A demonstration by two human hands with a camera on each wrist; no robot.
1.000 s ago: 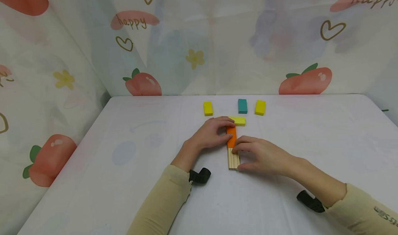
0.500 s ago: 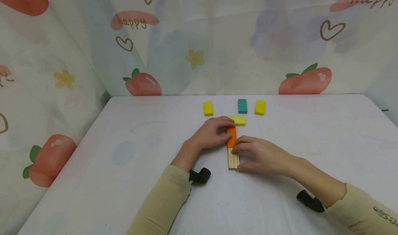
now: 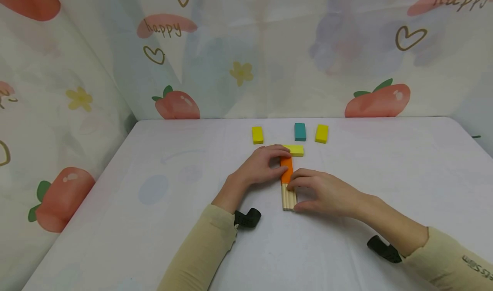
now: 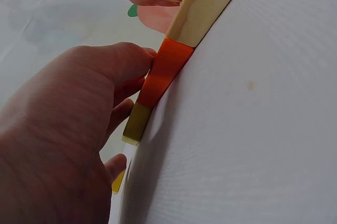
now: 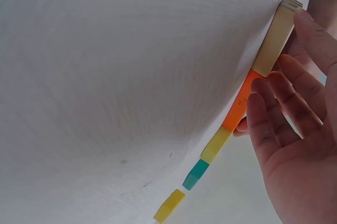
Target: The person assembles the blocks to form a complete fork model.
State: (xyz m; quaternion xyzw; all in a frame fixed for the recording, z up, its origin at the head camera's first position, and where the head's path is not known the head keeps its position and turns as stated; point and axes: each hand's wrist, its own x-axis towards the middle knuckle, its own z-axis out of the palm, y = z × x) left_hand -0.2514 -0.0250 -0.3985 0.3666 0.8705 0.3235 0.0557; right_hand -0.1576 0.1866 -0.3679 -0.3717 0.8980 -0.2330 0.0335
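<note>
In the head view, three wooden blocks lie end to end in a T: a plain wood block (image 3: 289, 199) nearest, an orange block (image 3: 286, 171) beyond it, and a yellow block (image 3: 295, 150) crosswise at the far end. My left hand (image 3: 263, 164) holds the orange block, thumb on it and fingertips at its joint with the yellow one, whose left part the fingers cover. Thumb and fingers of my right hand (image 3: 327, 192) grip the plain block, the thumb at its near right corner. The left wrist view shows the left thumb (image 4: 131, 58) touching the orange block's edge.
Behind the T lie a yellow block (image 3: 257, 135), a teal block (image 3: 300, 132) and another yellow block (image 3: 322, 134), apart from each other. A white cloth covers the table (image 3: 185, 231). Printed fabric (image 3: 277, 47) hangs at the back and left.
</note>
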